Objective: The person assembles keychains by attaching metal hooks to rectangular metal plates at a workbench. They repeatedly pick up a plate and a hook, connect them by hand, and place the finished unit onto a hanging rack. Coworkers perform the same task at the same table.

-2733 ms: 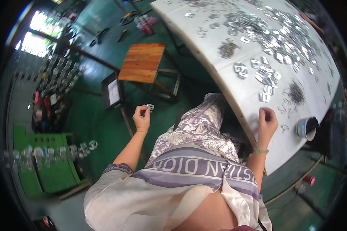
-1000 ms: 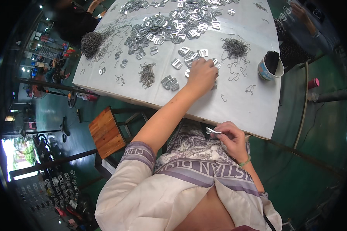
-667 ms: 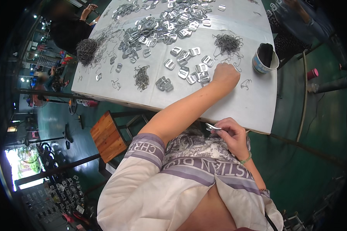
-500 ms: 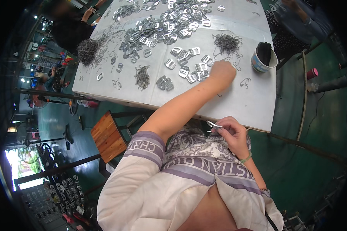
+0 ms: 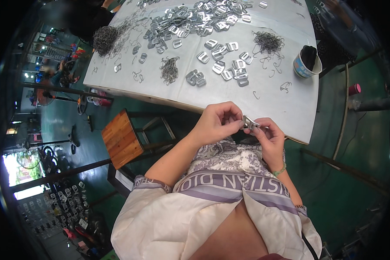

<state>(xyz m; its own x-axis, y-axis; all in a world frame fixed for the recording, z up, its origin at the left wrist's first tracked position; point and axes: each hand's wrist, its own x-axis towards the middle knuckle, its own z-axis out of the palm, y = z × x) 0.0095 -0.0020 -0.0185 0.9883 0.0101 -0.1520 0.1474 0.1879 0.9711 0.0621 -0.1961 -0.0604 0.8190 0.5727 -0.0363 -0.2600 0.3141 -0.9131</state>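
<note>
A silver metal buckle (image 5: pixel 248 123) is held just off the near edge of the table, above my lap. The thumb and fingers of my right hand (image 5: pixel 270 137) pinch its right side. My left hand (image 5: pixel 216 123) is closed in a pinch against the buckle's left side; anything small between its fingertips is hidden. Beyond my hands, several loose buckles (image 5: pixel 219 66) lie on the white tabletop (image 5: pixel 221 96). A tangle of thin wire hooks (image 5: pixel 268 42) rests behind them to the right, and a few single hooks (image 5: pixel 285 87) lie nearer.
A big heap of buckles (image 5: pixel 199 19) covers the table's far middle. More wire hooks lie in a small pile (image 5: pixel 169 70) and a larger clump (image 5: pixel 106 40). A paper cup (image 5: pixel 302 68) with something black inside stands at the right edge. A wooden stool (image 5: pixel 122 141) is at left.
My left hand has come back from beside the wire hooks on the table to the buckle. My right hand still holds the buckle, slightly higher than before. The view has shifted a little.
</note>
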